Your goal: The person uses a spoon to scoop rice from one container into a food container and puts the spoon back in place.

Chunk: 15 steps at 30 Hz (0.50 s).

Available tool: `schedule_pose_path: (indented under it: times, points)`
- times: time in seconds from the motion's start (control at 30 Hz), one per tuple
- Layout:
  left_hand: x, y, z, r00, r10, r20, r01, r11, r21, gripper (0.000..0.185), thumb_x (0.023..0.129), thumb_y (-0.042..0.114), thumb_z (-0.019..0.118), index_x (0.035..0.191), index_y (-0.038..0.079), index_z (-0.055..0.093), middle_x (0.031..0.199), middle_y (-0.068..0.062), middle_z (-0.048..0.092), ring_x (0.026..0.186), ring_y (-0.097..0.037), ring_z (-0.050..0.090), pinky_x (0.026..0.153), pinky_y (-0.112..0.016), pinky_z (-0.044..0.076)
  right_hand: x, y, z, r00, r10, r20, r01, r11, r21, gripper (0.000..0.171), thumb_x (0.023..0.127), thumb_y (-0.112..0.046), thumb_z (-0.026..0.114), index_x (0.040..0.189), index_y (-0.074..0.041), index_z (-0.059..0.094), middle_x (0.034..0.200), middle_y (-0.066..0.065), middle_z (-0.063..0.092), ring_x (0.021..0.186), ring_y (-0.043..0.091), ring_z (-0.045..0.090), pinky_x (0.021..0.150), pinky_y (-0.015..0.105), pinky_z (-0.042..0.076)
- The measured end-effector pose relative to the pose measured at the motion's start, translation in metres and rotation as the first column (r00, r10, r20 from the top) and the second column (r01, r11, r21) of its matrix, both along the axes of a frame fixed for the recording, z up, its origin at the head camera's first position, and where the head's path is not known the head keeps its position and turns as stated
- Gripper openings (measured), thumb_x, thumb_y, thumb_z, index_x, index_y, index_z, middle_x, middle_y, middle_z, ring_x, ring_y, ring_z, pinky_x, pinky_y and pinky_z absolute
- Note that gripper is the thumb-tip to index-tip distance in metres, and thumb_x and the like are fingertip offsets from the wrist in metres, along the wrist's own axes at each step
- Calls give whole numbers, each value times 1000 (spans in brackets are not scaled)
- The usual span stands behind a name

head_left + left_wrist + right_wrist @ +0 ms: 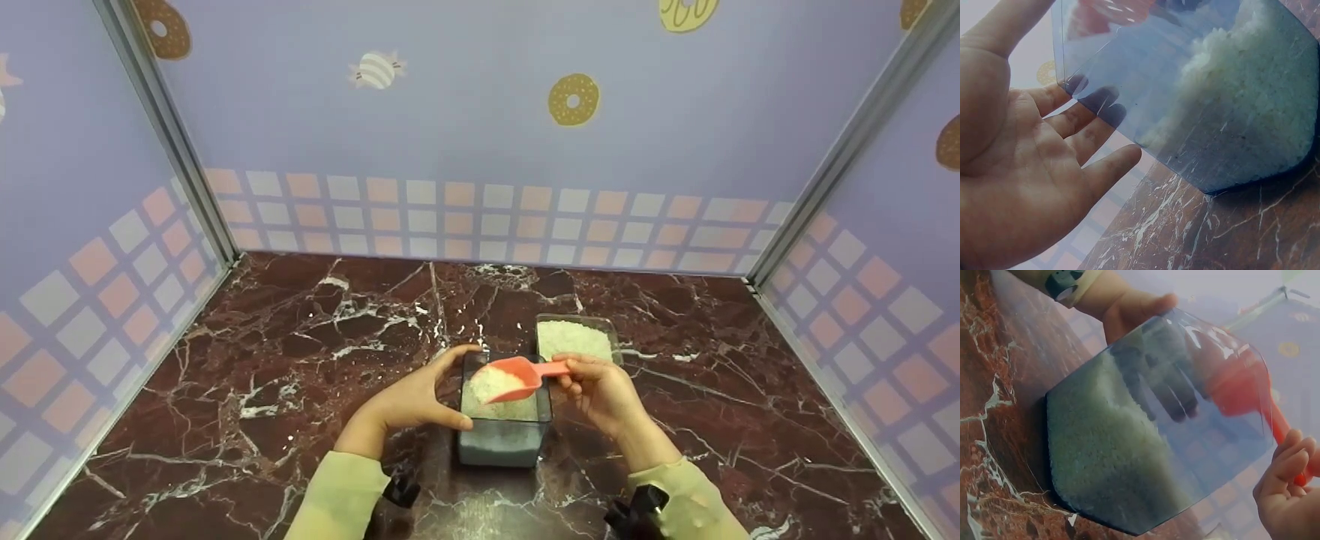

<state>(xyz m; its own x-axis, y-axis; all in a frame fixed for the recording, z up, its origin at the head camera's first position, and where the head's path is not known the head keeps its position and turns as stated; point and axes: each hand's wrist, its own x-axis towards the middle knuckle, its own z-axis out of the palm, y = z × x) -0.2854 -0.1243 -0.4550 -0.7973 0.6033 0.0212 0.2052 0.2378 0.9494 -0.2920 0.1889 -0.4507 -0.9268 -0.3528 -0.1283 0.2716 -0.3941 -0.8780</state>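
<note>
My left hand point(420, 397) grips a clear square container point(501, 431) from its left side, thumb on the near corner and fingers on the far one. Its palm point(1044, 169) lies against the clear wall point(1196, 101). White rice point(499, 409) part-fills the container. My right hand point(600, 390) pinches the handle of a pink scoop point(517, 379), which holds a heap of rice just over the container's mouth. The scoop point(1241, 382) shows red through the wall point(1129, 439), with my right fingers point(1289, 478) on its handle.
A second clear container point(574, 339) of rice stands just behind and to the right. Everything sits on a dark red marble top point(300, 360), boxed in by lilac walls point(480, 112) at the back and on both sides.
</note>
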Motion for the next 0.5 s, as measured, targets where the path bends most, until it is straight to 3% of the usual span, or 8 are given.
schedule_pose_path:
  times: [0.07, 0.17, 0.23, 0.3, 0.5]
  points:
    - [0, 0, -1, 1000, 0, -3, 0, 1000, -6, 105, 74, 25, 91, 159, 30, 30, 164, -8, 38, 153, -30, 36, 127, -53, 29, -2, 2, -3, 997, 73, 24, -70, 992, -105, 43, 105, 1, 31, 99, -7, 73, 71, -2, 67, 59, 1, 56, 53, 9, 43]
    - [1, -1, 0, 1000, 13, -7, -13, 999, -31, 106, 73, 28, 91, 159, 34, 30, 167, -9, 32, 155, -32, 30, 127, -58, 28, -4, 6, -5, 978, 203, 43, -184, 944, -273, 49, 107, 1, 22, 102, -2, 71, 73, 2, 68, 62, 4, 58, 56, 8, 42]
    - [0, -1, 0, 1000, 23, -12, -24, 999, -48, 106, 73, 29, 91, 159, 37, 30, 169, -9, 28, 157, -35, 25, 126, -62, 25, -5, 8, -5, 963, 267, 41, -237, 908, -346, 51, 108, -1, 19, 104, -1, 69, 74, 3, 67, 62, 5, 57, 57, 10, 41]
    - [1, -1, 0, 999, 36, -11, -36, 997, -62, 105, 72, 30, 91, 158, 39, 31, 170, -9, 25, 158, -36, 20, 126, -65, 23, -6, 11, -3, 956, 293, 30, -261, 889, -376, 50, 108, -2, 20, 105, 0, 69, 74, 4, 67, 63, 5, 56, 57, 10, 40]
    - [0, -1, 0, 999, 42, -22, -44, 996, -73, 105, 71, 29, 91, 157, 40, 32, 171, -8, 24, 159, -37, 18, 125, -67, 21, -10, 35, 13, 982, 187, 3, -176, 930, -324, 37, 108, -2, 32, 106, -2, 69, 84, 4, 73, 67, 6, 64, 57, 8, 47]
